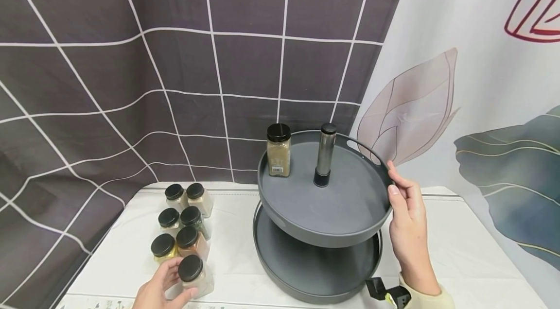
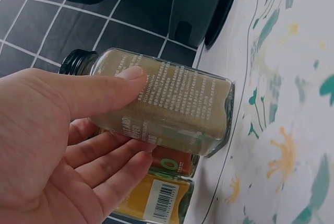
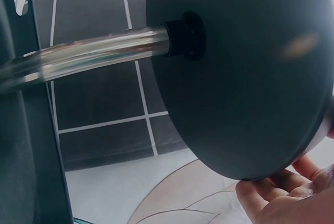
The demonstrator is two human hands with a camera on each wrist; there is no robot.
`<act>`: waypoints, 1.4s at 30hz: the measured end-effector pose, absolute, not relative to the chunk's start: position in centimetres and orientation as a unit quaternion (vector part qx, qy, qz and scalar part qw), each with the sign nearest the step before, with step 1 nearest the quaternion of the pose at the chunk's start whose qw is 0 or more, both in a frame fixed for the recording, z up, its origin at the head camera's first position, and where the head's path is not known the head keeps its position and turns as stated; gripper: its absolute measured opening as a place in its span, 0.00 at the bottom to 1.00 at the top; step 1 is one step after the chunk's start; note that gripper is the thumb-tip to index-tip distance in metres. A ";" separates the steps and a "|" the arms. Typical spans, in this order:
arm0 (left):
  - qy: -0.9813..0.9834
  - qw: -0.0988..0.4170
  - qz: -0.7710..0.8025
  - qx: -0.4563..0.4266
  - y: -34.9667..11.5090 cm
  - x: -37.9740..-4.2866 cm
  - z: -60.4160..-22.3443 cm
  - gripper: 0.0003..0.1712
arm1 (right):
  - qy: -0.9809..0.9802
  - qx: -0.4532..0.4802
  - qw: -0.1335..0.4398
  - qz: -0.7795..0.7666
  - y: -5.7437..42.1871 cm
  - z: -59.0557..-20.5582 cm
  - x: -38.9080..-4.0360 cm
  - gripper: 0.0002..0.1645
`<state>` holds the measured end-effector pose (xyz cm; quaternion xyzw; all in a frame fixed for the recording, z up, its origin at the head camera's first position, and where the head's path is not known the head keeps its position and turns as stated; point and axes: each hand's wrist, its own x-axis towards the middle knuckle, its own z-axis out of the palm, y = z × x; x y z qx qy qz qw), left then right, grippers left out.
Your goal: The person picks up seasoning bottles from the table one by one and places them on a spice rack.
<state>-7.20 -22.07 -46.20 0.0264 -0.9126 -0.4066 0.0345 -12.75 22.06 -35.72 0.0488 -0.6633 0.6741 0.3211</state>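
A glass spice jar [image 2: 167, 96] with a black screw lid and pale brown powder stands at the front of a group of jars. My left hand [image 1: 164, 287] holds it, thumb [image 2: 122, 83] on its printed side and fingers on the other side. On the right is a grey two-tier round tray [image 1: 350, 202] with a metal post [image 1: 325, 153]. My right hand [image 1: 409, 216] grips the upper tier's right rim, thumb at the top edge and fingers outside. Another spice jar [image 1: 278, 151] stands on the upper tier, left of the post.
Several more black-lidded spice jars [image 1: 192, 219] stand close together behind the held one on the white tablecloth [image 1: 236, 231]. The lower tier [image 1: 315, 270] sits under the upper one. A dark checked curtain [image 1: 245, 66] hangs behind, with a white leaf-printed cloth [image 1: 437, 163] at right.
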 end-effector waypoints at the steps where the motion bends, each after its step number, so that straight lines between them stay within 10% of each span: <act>1: -0.912 0.026 -0.407 0.030 -22.1 -7.2 -46.2 0.39 | -0.664 0.049 0.321 0.674 22.1 -35.7 -12.8 0.18; 42: -0.894 0.011 -0.444 0.062 -21.4 -6.7 -44.4 0.40 | -0.676 0.039 0.313 0.666 22.2 -35.6 -12.6 0.18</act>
